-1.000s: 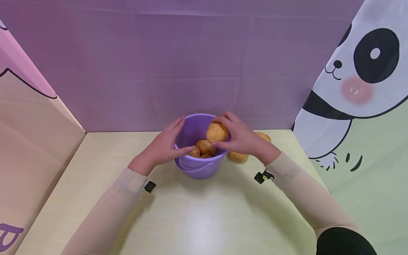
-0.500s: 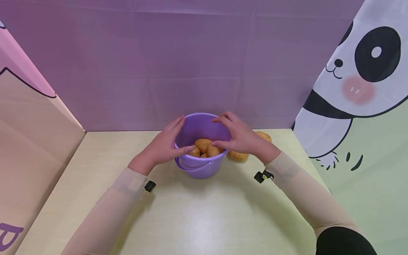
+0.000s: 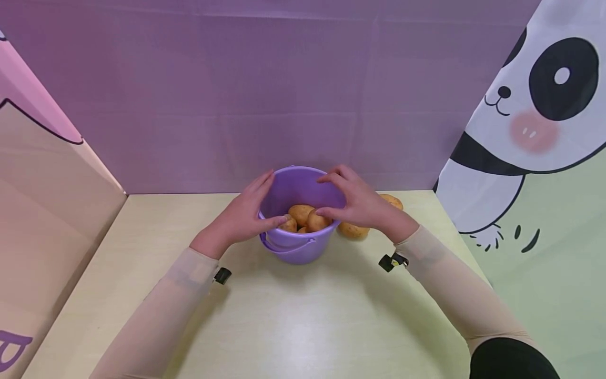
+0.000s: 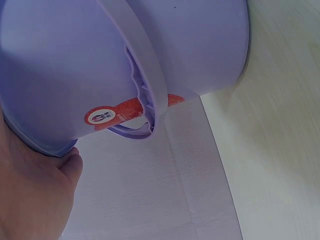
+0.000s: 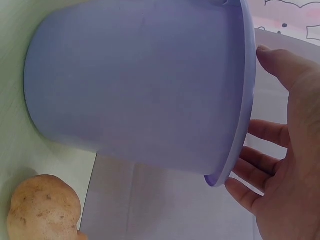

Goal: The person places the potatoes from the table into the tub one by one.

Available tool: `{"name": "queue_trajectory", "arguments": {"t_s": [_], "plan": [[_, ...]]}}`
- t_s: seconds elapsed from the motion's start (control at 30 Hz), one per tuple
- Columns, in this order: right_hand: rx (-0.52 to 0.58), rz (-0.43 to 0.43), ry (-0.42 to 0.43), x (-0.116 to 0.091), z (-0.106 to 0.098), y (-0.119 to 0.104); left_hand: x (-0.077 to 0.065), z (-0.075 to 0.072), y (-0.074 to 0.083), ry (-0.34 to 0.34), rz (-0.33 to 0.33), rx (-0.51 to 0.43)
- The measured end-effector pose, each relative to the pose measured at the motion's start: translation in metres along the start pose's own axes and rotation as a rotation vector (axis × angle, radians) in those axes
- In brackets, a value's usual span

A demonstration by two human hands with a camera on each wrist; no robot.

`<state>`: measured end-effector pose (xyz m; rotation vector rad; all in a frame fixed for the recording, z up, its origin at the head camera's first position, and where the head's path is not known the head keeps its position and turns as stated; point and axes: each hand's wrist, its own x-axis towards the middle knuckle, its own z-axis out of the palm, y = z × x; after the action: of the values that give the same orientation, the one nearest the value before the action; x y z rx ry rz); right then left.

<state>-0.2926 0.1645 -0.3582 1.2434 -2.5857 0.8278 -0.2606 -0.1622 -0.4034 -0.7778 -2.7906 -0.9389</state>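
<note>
A purple bucket (image 3: 301,249) stands upright on the table, with several potatoes (image 3: 300,215) inside. My left hand (image 3: 239,217) holds its left rim, the thumb reaching over the edge and the fingers along the side; the left wrist view shows this hand (image 4: 37,195) against the rim. Over the right rim is my right hand (image 3: 362,202), thumb and fingers spread apart with nothing between them. In the right wrist view the fingers of this hand (image 5: 295,165) lie around the rim; whether they touch it I cannot tell.
Behind my right hand, potatoes (image 3: 353,231) lie on the table (image 3: 293,316), partly hidden; one potato (image 5: 44,209) shows beside the bucket in the right wrist view. A purple cloth wall (image 3: 284,95) rises just behind the bucket. Printed side panels (image 3: 535,210) flank the table.
One second ago my right hand held a potato above the opening. That potato now lies in the bucket and the right hand is parted. My left hand has stayed at the rim.
</note>
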Motion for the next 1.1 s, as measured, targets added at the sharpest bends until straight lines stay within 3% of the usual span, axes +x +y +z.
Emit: {"name": "queue_trajectory", "arguments": {"t_s": [0.6,0.87,1.1], "plan": [[0.127,0.104,0.07,-0.03,-0.013,0.019,-0.001,0.0,-0.001,-0.004,0.006,0.0],[0.142,0.104,0.145,-0.053,-0.012,0.036,-0.001,0.001,-0.001,-0.001,0.011,-0.003],[0.131,0.145,0.158,-0.067,-0.008,0.045,0.0,0.001,-0.002,0.0,0.011,-0.004]]}}
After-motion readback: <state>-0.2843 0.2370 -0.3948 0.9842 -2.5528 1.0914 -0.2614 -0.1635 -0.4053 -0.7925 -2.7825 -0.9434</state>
